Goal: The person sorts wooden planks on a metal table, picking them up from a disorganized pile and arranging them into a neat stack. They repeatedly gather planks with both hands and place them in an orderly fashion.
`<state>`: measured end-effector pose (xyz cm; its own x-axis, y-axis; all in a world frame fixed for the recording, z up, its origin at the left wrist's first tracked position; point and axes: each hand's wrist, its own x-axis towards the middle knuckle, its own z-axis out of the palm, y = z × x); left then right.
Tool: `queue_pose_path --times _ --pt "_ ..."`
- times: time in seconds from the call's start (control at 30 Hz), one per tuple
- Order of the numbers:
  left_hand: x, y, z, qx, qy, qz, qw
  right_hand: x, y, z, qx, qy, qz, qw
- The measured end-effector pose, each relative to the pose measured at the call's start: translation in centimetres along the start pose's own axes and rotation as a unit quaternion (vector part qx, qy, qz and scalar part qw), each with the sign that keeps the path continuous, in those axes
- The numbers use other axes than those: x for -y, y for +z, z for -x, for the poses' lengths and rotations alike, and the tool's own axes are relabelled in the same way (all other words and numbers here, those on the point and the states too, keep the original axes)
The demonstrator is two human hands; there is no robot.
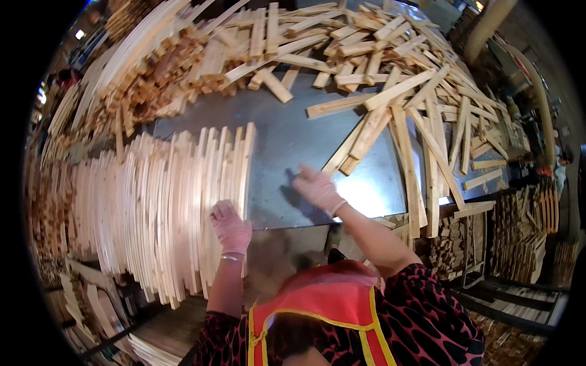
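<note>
My left hand (232,229), in a pale pink glove, lies on the right end of a long row of light wooden strips (165,207). The strips stand side by side, and its fingers rest across their tops. Over the grey metal tabletop (274,140) is my right hand (318,189), gloved too and a little blurred, with fingers apart and nothing seen in them. Just beyond it, a few wooden pieces (366,135) lie at a slant, near the fingertips but apart from them.
A loose heap of wooden pieces (366,55) covers the table's far and right side. Stacked lumber (165,67) rises at the far left. Some long pieces (406,165) jut over the near edge at right. Below right stands a rack of short wood blocks (455,244).
</note>
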<state>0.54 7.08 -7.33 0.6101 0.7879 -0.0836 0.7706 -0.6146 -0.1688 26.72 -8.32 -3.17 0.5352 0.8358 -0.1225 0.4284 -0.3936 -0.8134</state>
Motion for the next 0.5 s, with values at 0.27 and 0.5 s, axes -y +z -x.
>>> queue_pose_path --times 0.27,0.5 --pt "-6.9 -1.7 -2.4 -0.116 0.131 0.06 0.983 -18.1 -21.5 6.9 -0.195 0.371 0.252 0.872" --pt "-23.8 -9.7 1.1 0.137 0.272 0.296 0.905 -13.3 -15.5 7.5 -0.292 0.191 -0.217 0.912"
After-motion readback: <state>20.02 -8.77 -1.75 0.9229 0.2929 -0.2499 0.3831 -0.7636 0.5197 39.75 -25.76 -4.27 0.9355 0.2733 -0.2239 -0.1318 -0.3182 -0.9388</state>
